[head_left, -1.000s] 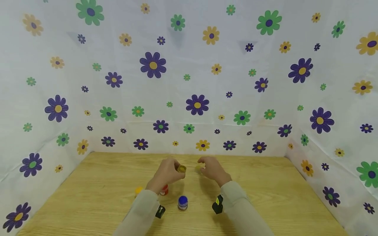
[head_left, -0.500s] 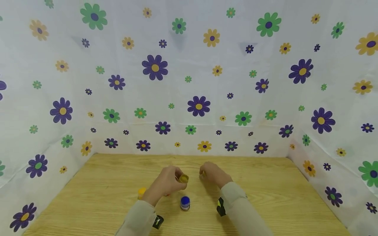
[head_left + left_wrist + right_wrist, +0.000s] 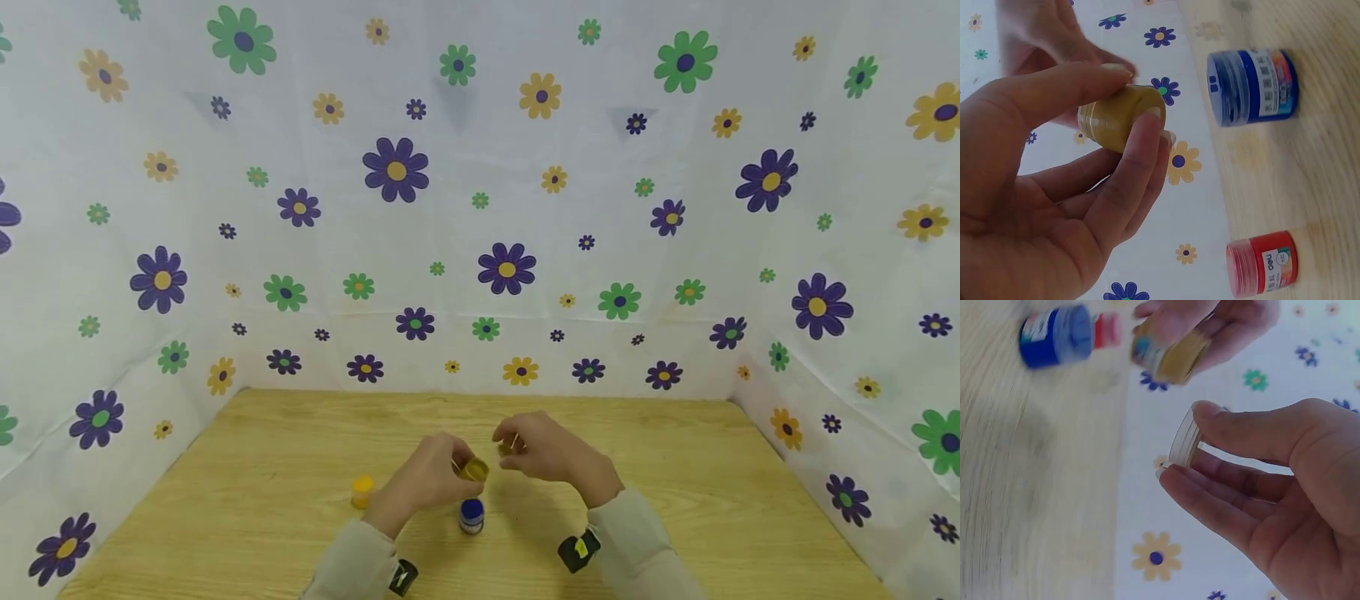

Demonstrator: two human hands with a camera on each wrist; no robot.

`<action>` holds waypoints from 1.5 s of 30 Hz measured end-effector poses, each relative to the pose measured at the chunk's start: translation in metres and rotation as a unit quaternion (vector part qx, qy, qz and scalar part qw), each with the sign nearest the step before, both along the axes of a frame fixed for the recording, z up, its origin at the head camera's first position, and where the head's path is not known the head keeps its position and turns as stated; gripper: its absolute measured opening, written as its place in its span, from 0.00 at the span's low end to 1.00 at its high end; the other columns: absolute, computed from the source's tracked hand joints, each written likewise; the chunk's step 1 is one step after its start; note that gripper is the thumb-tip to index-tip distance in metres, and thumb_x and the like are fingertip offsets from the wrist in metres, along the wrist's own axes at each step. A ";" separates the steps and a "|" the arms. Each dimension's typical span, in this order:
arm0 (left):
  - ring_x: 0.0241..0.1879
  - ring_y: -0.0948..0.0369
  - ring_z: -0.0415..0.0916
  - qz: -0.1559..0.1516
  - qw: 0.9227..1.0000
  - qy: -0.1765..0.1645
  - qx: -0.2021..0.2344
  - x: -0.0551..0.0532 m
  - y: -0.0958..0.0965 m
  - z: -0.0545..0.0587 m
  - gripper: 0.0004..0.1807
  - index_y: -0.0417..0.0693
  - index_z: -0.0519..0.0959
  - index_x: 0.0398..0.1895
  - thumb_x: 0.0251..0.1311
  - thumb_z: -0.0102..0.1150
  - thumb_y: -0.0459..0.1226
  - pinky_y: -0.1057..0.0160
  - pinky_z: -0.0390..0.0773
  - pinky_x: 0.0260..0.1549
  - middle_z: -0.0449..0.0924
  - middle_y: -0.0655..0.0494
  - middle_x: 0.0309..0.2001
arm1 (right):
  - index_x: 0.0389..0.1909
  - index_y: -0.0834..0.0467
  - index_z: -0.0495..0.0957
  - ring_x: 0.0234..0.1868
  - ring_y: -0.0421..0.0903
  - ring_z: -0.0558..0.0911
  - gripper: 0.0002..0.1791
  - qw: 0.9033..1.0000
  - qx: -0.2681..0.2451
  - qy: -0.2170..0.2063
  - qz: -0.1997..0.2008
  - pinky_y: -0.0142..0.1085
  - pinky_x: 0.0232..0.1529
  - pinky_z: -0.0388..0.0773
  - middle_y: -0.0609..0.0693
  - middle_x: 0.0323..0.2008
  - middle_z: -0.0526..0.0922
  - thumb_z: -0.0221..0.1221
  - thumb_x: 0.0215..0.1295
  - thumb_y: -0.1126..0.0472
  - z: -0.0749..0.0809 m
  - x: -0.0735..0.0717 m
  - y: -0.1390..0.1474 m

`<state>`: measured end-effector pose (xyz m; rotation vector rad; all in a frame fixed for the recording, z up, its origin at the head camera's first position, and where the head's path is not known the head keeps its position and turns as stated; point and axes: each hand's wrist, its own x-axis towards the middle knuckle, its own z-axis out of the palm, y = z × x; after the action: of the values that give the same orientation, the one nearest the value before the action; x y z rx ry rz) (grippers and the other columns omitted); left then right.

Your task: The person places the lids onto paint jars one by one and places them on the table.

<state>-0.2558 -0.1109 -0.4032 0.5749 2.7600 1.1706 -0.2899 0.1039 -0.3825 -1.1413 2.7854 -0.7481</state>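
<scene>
My left hand [image 3: 427, 475] grips a small paint jar [image 3: 1116, 119] of ochre-yellow paint between thumb and fingers. Its mouth is uncovered and tilts toward the right hand in the head view [image 3: 476, 469]. Just to the right, my right hand [image 3: 551, 450] pinches a clear round lid [image 3: 1185, 439] by its rim, apart from the jar. Below the hands, a blue paint jar [image 3: 472, 516] stands capped on the table. A capped red paint jar [image 3: 1263, 264] shows in the left wrist view; in the head view the left hand hides it.
A capped yellow paint jar [image 3: 362, 492] stands left of the left forearm. The wooden table [image 3: 300, 442] meets a white flower-print cloth [image 3: 420, 250] at the back and both sides. A black wrist strap piece [image 3: 579, 550] hangs under the right cuff.
The left hand has come slightly nearer and to the right with the ochre jar. The right hand dipped, then turned back toward the jar with the lid. The red jar is now covered from above.
</scene>
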 end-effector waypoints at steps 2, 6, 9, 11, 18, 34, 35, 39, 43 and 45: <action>0.33 0.62 0.80 -0.010 1.000 0.000 -0.002 0.002 0.002 0.000 0.13 0.38 0.85 0.39 0.53 0.75 0.35 0.63 0.83 0.33 0.87 0.51 0.36 | 0.50 0.65 0.84 0.43 0.49 0.86 0.12 1.000 -0.015 0.003 0.015 0.34 0.44 0.84 0.55 0.43 0.88 0.67 0.66 0.68 0.005 0.010 -0.001; 0.31 0.63 0.80 -0.029 1.000 0.000 -0.002 0.006 0.006 0.001 0.09 0.40 0.87 0.36 0.53 0.75 0.35 0.64 0.82 0.31 0.88 0.53 0.34 | 0.48 0.65 0.84 0.45 0.50 0.86 0.11 0.998 -0.042 0.000 0.046 0.30 0.44 0.84 0.55 0.43 0.87 0.66 0.65 0.71 0.008 0.025 -0.002; 0.29 0.63 0.80 -0.040 0.999 0.008 0.001 0.007 0.007 0.000 0.09 0.40 0.87 0.35 0.53 0.75 0.34 0.65 0.81 0.30 0.88 0.53 0.32 | 0.48 0.64 0.85 0.46 0.50 0.86 0.11 0.997 -0.055 -0.001 0.055 0.31 0.46 0.85 0.55 0.44 0.86 0.66 0.65 0.72 0.006 0.032 -0.002; 0.28 0.63 0.80 -0.048 0.999 0.012 0.003 0.008 0.007 0.001 0.09 0.39 0.88 0.35 0.52 0.75 0.34 0.65 0.81 0.29 0.89 0.53 0.32 | 0.48 0.64 0.85 0.46 0.50 0.86 0.11 0.997 -0.061 -0.004 0.054 0.32 0.47 0.85 0.55 0.45 0.86 0.66 0.65 0.72 0.005 0.036 -0.001; 0.28 0.65 0.80 -0.055 0.998 0.016 -0.009 0.013 0.010 0.000 0.12 0.37 0.88 0.38 0.52 0.75 0.34 0.66 0.81 0.28 0.89 0.52 0.32 | 0.48 0.64 0.85 0.45 0.48 0.86 0.11 0.996 -0.077 -0.024 0.047 0.26 0.45 0.83 0.54 0.45 0.86 0.66 0.65 0.72 -0.002 0.042 0.002; 0.27 0.66 0.80 -0.065 0.998 0.021 -0.006 0.016 0.009 0.001 0.10 0.38 0.87 0.36 0.52 0.75 0.33 0.66 0.81 0.29 0.89 0.53 0.31 | 0.49 0.63 0.85 0.46 0.47 0.86 0.12 0.994 -0.077 -0.026 0.068 0.26 0.47 0.83 0.55 0.45 0.86 0.66 0.66 0.71 0.000 0.042 0.000; 0.28 0.66 0.80 -0.065 0.998 0.020 -0.006 0.016 0.009 0.002 0.10 0.38 0.87 0.37 0.52 0.75 0.33 0.67 0.82 0.29 0.89 0.53 0.32 | 0.49 0.63 0.85 0.46 0.47 0.86 0.12 0.994 -0.078 -0.027 0.067 0.26 0.47 0.83 0.54 0.45 0.86 0.66 0.66 0.71 0.001 0.043 0.000; 0.28 0.67 0.79 -0.066 0.998 0.024 -0.005 0.016 0.009 0.004 0.10 0.38 0.87 0.37 0.52 0.75 0.33 0.68 0.81 0.29 0.89 0.52 0.32 | 0.49 0.63 0.85 0.45 0.47 0.86 0.12 0.995 -0.077 -0.024 0.066 0.26 0.45 0.83 0.55 0.45 0.86 0.66 0.65 0.71 0.001 0.043 0.000; 0.25 0.67 0.77 -0.068 0.997 0.026 -0.003 0.018 0.010 0.005 0.09 0.38 0.87 0.35 0.52 0.74 0.33 0.69 0.78 0.26 0.88 0.54 0.30 | 0.50 0.64 0.85 0.45 0.48 0.86 0.13 0.994 -0.077 -0.034 0.064 0.24 0.44 0.82 0.55 0.45 0.86 0.66 0.65 0.70 0.001 0.043 0.000; 0.24 0.67 0.75 -0.067 0.997 0.025 -0.001 0.019 0.010 0.005 0.07 0.39 0.87 0.34 0.52 0.73 0.33 0.69 0.76 0.25 0.87 0.55 0.28 | 0.50 0.64 0.85 0.45 0.48 0.86 0.12 0.994 -0.078 -0.039 0.063 0.24 0.44 0.82 0.55 0.44 0.86 0.66 0.65 0.71 0.001 0.043 0.000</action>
<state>-0.2372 -0.1010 -0.3982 0.7874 2.7130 1.1395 -0.2468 0.1036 -0.3819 -1.2684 2.6030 -0.9885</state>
